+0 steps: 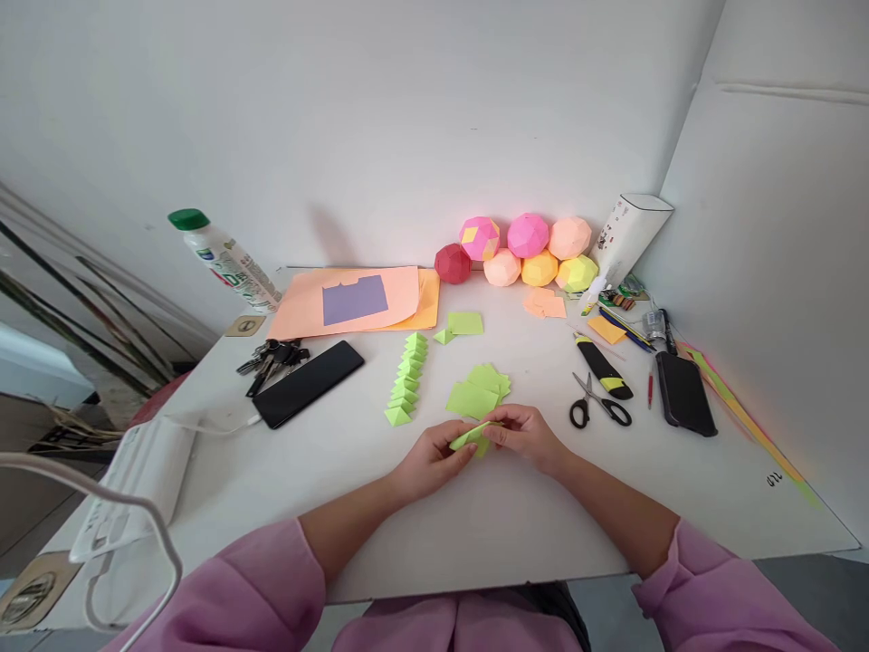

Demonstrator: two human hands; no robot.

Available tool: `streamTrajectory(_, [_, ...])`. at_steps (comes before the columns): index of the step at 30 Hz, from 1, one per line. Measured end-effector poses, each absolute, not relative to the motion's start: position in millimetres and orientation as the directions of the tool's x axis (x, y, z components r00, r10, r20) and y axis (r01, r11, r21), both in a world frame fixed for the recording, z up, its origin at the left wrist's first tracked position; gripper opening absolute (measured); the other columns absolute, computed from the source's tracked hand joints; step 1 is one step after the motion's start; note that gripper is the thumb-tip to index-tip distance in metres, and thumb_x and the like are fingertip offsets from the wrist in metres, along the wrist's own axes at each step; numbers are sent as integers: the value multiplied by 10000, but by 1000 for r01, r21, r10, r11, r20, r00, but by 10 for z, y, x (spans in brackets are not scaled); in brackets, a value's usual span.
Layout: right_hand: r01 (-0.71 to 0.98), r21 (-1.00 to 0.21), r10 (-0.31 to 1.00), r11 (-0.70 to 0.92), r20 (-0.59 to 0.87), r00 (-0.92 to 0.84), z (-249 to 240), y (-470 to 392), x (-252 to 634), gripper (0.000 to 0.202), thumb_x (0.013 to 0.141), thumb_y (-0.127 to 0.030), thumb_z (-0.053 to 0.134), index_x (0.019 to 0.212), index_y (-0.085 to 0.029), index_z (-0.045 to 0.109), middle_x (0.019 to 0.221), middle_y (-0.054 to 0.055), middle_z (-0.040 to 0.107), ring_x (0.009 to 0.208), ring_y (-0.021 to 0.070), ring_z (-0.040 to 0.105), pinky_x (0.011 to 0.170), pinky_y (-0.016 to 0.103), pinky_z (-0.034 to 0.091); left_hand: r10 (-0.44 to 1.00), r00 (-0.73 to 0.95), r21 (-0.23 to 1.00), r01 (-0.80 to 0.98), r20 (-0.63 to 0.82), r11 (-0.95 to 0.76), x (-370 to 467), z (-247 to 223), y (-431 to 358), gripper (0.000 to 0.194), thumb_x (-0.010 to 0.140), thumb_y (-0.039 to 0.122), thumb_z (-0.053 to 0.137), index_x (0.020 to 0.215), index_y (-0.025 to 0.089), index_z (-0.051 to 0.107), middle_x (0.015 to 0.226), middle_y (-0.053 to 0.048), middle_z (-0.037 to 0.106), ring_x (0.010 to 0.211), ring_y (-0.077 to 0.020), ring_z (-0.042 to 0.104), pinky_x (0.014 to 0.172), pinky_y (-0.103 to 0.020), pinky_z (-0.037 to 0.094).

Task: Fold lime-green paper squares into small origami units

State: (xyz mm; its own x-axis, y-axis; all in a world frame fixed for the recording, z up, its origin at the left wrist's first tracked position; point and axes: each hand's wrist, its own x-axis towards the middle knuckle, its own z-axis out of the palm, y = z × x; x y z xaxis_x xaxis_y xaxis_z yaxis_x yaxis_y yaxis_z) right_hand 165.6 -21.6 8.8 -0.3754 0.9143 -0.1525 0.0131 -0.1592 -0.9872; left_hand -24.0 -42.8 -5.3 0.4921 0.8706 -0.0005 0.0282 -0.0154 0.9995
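Between my fingers is a folded piece of light green paper (470, 436), low over the white table. My left hand (438, 459) pinches its left side, thumb in front. Its right end is gripped by my right hand (526, 436) between thumb and fingers. Just beyond my hands lies a loose pile of green paper squares (475, 395). To the left, a row of folded green paper units (405, 380) runs away from me. Farther back, another small folded unit (444, 336) touches a flat green square (465, 322).
Scissors (597, 401), a utility knife (603, 366) and a black case (684, 393) lie right. Several paper balls (528, 235) are stacked by the wall. At left are a phone (309, 384), keys (275, 360), a bottle (227, 264), a power strip (132, 484) and orange paper sheets (299, 308).
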Motion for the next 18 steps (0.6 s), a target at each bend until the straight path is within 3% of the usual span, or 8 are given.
streamTrajectory(9, [28, -988, 919, -149, -149, -366, 90, -227, 1655, 252, 657, -386, 719, 734, -154, 664, 618, -9, 571, 537, 95, 495, 523, 234, 426, 894, 444, 998, 24, -65, 61, -213, -37, -435, 376, 809, 418, 539, 1074, 158, 598, 698, 1, 528, 465, -61, 396, 422, -196, 354])
streamTrajectory(18, [2, -986, 924, -164, -155, -350, 82, -230, 1656, 249, 635, -374, 737, 729, -157, 660, 622, -13, 571, 541, 93, 495, 528, 236, 417, 892, 452, 995, 75, 24, -65, -234, -60, -421, 308, 849, 339, 503, 1083, 187, 634, 852, -51, 640, 578, -98, 500, 483, -199, 386])
